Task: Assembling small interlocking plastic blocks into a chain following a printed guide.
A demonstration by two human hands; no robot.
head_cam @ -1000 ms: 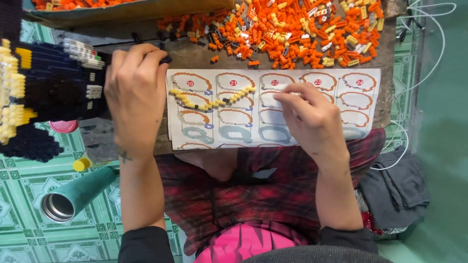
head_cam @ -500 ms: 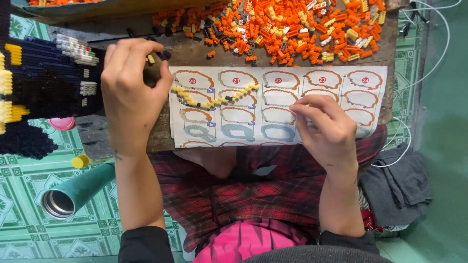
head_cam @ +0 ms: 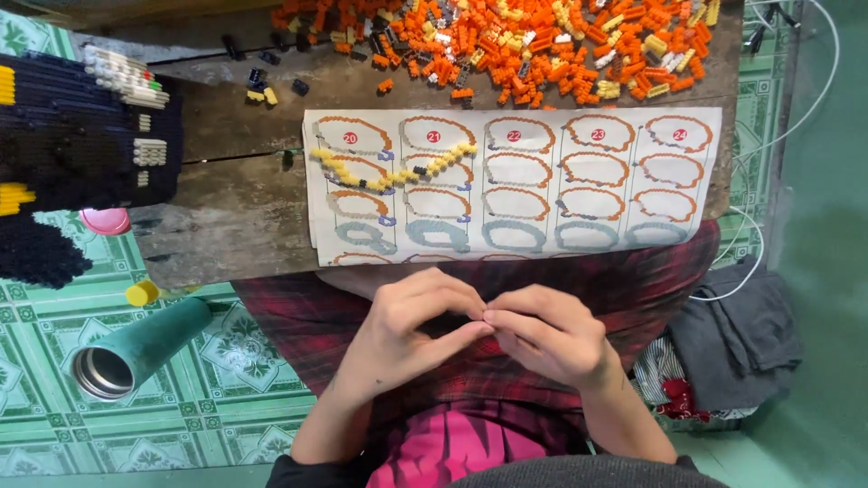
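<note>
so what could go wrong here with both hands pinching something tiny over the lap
1. The left hand and right hand meet fingertip to fingertip above the lap, off the wooden board; a dropped piece could vanish into the plaid cloth.
2. The yellow chain lies loose on the instruction sheet, which overhangs the board's edge; a returning hand might nudge either.

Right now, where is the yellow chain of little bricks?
In the head view, the yellow chain of little bricks lies on the left part of the instruction sheet, below the orange brick pile and above both hands.
</note>
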